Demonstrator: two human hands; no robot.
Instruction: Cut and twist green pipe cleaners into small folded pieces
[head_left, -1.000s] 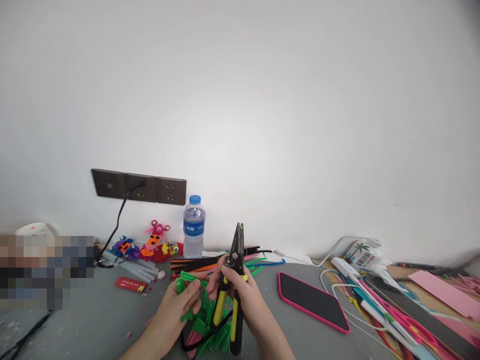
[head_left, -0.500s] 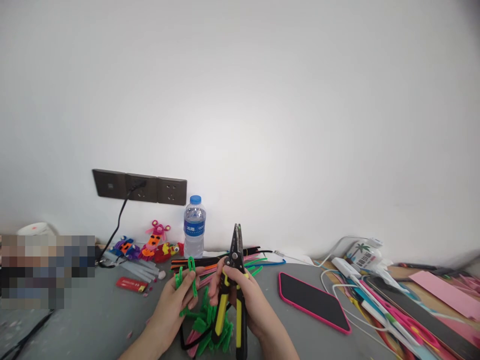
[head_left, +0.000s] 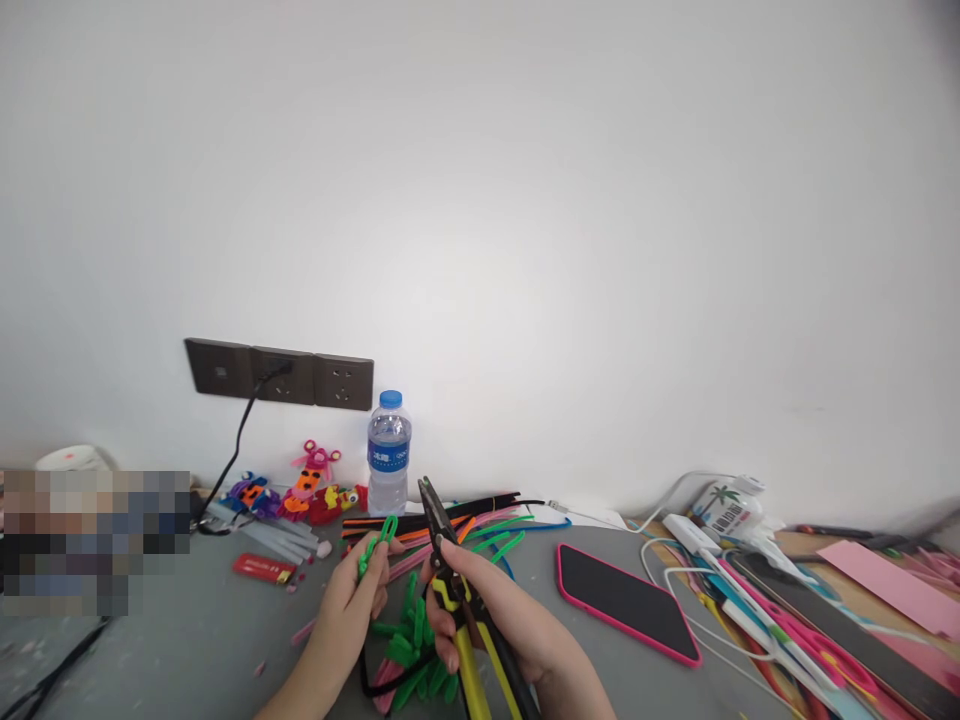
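Pliers [head_left: 448, 580] have tilted leftward, tips near but apart from the folded green stems [head_left: 386, 537] pinched in the left hand [head_left: 352, 603], right hand [head_left: 517, 612] gripping near the pivot; judged partway, bent pieces [head_left: 406, 652] heaped below, long stems [head_left: 491, 504] lying unfolded behind.
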